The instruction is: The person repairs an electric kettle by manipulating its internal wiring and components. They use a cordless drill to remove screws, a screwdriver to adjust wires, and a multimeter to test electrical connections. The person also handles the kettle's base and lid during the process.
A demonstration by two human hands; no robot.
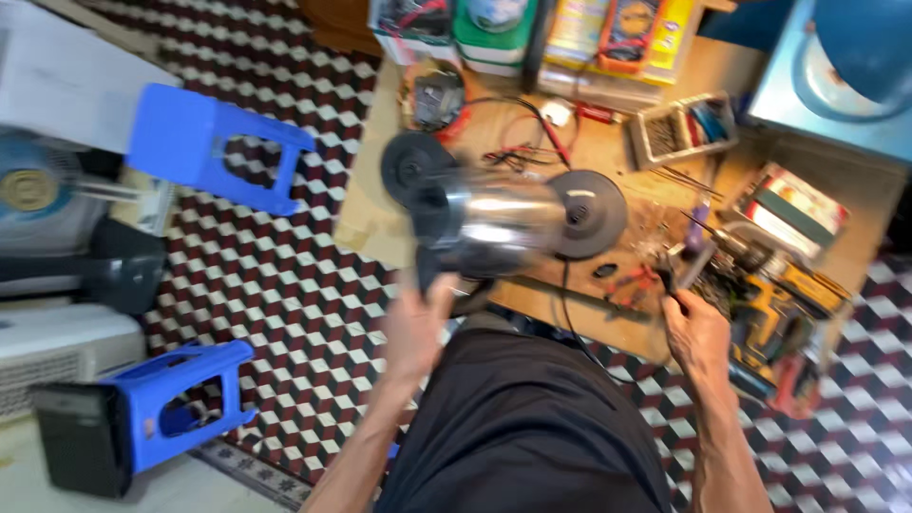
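My left hand [416, 323] grips the black handle of a steel electric kettle [494, 223], which is held tilted on its side above the front edge of a wooden workbench [375, 214]. The kettle's black lid [410, 163] hangs open at its left end. A round black kettle base [589, 214] lies on the bench just right of the kettle, with a black cord running off the front. My right hand [696, 328] is at the bench's front right, fingers closed on a thin dark tool [670, 283] whose kind is too blurred to tell.
Hand tools, red and black wires, a tray of small parts [682, 128], boxes and a yellow drill [779, 309] crowd the bench. Two blue plastic stools [204, 142] [176, 404] stand on the checkered floor at left, beside a fan [38, 190] and a white appliance.
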